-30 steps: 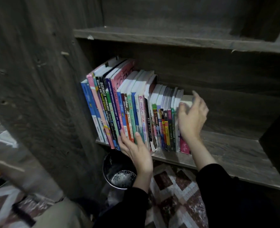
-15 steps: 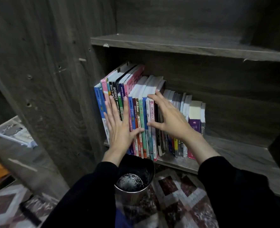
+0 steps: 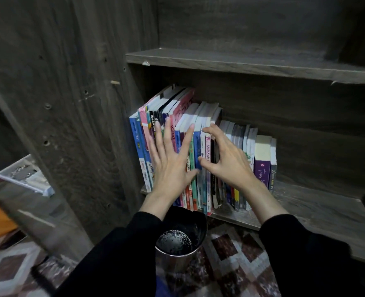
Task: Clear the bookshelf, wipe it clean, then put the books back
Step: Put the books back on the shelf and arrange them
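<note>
A row of upright books (image 3: 199, 116) stands at the left end of the dark wooden shelf (image 3: 318, 209), with taller ones leaning against the side panel. My left hand (image 3: 170, 166) lies flat with straight fingers against the spines of the tall blue and pink books. Beside it, my right hand (image 3: 228, 163) rests on the spines of the middle books, its fingers arched with the tips touching and the thumb stretched toward my left hand. A purple book (image 3: 261, 170) and a thin dark one end the row on the right.
The upper shelf (image 3: 241, 63) is bare. A round metal bin (image 3: 178, 258) stands on the patterned rug (image 3: 239, 266) just below the shelf edge, under my wrists. The tall side panel (image 3: 81, 125) closes the left. A white object (image 3: 25, 176) lies far left.
My left hand rose from the bottom of the spines to lie flat on them. My right hand left the row's right end, came to the middle books, and its fingers have arched.
</note>
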Tool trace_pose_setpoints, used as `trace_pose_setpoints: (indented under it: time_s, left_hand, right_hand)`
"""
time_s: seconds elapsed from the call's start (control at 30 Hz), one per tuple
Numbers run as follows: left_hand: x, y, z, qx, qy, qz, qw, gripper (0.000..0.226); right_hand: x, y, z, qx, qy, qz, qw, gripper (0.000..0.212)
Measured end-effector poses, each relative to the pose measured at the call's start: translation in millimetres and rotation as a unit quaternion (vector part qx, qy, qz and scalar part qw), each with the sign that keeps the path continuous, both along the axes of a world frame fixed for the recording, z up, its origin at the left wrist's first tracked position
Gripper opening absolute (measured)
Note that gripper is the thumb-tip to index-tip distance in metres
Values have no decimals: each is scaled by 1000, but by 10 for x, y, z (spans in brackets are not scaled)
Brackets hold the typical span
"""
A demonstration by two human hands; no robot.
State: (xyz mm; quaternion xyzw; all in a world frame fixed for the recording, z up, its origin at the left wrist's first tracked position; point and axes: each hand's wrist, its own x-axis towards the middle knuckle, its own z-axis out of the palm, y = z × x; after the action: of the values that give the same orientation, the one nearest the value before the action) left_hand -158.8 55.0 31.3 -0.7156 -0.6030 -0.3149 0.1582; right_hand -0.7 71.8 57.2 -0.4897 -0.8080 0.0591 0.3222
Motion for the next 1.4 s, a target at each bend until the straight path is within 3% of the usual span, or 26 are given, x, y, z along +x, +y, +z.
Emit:
trace_pose_setpoints:
  time_s: [0.13, 0.47, 0.8, 0.9, 0.97, 1.03, 1.1, 1.2, 1.27, 1.4]
  left_hand:
    - [3, 47, 150, 29, 14, 20, 999, 95]
    - [92, 41, 205, 43, 25, 64, 997, 81]
    - [142, -12, 227, 10, 50, 78, 996, 83]
    - [57, -102, 164, -20, -6, -18, 1000, 81]
    - [-79, -216, 108, 6, -120, -64, 991, 80]
    - [-253, -285, 118, 19, -257, -42, 965, 77]
    - [-437, -246, 216, 19, -321, 4, 947, 67]
    - [-616, -114, 430, -14, -294, 17, 956, 58]
    - [-677, -24, 520, -54, -260, 15, 964, 60]
    - [-779, 116, 528, -126, -243, -13, 962, 71]
  right_hand:
    - [11, -16, 19, -10, 14, 4, 1000, 62]
    - [29, -43, 66, -22, 18, 19, 999, 62]
    - [52, -51, 97, -35, 5, 16, 999, 62]
    - [39, -46, 100, -28, -6, 13, 1000, 61]
    - [12, -23, 89, -13, -13, 8, 1000, 58]
    - [-56, 10, 100, -12, 4, -4, 1000, 54]
    - [-167, 26, 158, -13, 33, -32, 999, 53]
    - [-419, 3, 331, 76, 22, -47, 996, 61]
    - [-613, 9, 454, 124, -34, -15, 992, 67]
    - [-857, 126, 564, 118, -140, 15, 983, 76]
